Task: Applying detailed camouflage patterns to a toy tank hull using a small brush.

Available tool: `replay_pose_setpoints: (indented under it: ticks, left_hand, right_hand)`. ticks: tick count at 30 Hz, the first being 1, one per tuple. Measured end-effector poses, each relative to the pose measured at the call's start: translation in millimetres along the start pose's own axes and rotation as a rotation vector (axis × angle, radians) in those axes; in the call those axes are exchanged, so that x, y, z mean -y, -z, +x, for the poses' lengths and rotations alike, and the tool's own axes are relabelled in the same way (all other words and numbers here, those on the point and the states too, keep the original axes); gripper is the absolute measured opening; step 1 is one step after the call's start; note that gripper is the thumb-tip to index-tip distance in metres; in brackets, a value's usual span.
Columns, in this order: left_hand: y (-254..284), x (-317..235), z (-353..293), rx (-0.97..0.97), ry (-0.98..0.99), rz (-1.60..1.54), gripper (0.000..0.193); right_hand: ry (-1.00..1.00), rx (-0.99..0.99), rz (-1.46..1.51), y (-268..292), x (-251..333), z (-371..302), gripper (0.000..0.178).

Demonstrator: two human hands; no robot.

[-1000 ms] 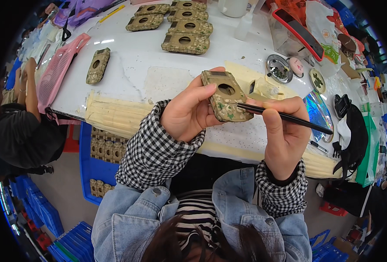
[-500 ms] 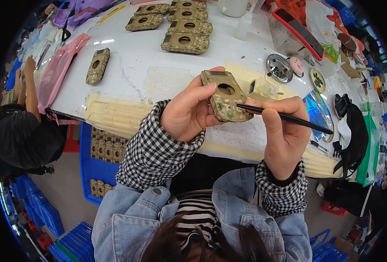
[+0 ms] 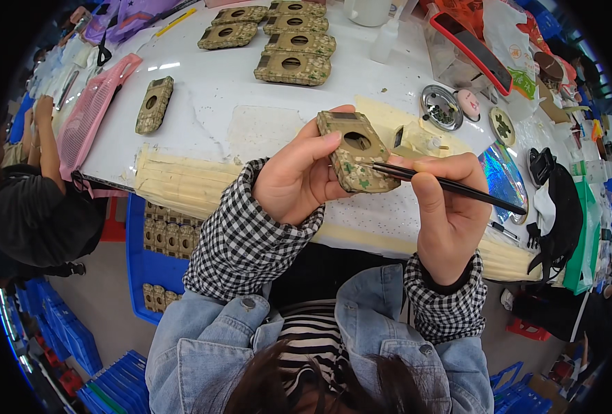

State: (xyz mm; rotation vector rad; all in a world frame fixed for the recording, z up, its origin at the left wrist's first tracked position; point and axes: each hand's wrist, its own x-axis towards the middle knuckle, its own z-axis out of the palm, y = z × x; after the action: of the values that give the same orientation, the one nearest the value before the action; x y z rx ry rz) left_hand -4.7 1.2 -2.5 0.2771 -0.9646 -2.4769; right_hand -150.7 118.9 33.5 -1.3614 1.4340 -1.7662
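My left hand (image 3: 292, 176) grips a camouflage-coloured model tank hull (image 3: 349, 164) by its edge, thumb on top near the round hole. The hull is tilted above the table's front edge. Black tweezers (image 3: 468, 190) are pinched in my right hand (image 3: 451, 214), their narrow tips slightly apart at the hull's lower right part. Whether anything lies between the tips is too small to tell. Just behind the hull stands a small squarish bottle or jar (image 3: 411, 140). Further back, several like hulls (image 3: 293, 67) sit in rows, and a single hull (image 3: 155, 105) lies to the left.
A silver dish with small dark bits (image 3: 441, 107), a pink round item (image 3: 469, 103) and a red-cased phone (image 3: 473, 54) are on the right. Below the table's left side, a blue crate (image 3: 137, 276) holds more hulls. A co-worker in black (image 3: 47, 217) sits at left.
The tweezers' two prongs now show apart, where before they looked like one. My hands and the hull have barely moved. The co-worker's hand at left has shifted slightly.
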Motion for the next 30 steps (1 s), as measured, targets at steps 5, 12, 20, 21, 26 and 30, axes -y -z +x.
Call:
replay_pose_setpoints:
  ticks: [5,12,20,21,26,30]
  left_hand:
    - [-1.3,0.6,0.1,-0.012,-0.004,-0.011,0.05]
    - [-0.5,0.1,0.2,0.001,0.001,0.004,0.05]
    - [0.0,0.7,-0.6,-0.01,0.004,0.005,0.049]
    - [-0.2,0.6,-0.4,-0.011,0.004,0.006,0.049]
    - [0.5,0.1,0.0,0.003,0.0,-0.003,0.049]
    - [0.0,0.3,0.2,0.001,0.0,-0.008,0.049]
  right_hand:
    - [0.003,-0.001,0.002,-0.8,1.2,0.2,0.011]
    - [0.002,0.004,0.033,0.4,0.8,0.2,0.011]
    - [0.018,0.016,0.024,1.4,-0.5,0.0,0.011]
    - [0.018,0.015,0.027,1.3,-0.2,0.3,0.011]
    - [0.017,0.011,0.031,0.4,0.4,0.5,0.011]
    - [0.013,0.008,0.027,0.6,-0.1,0.4,0.011]
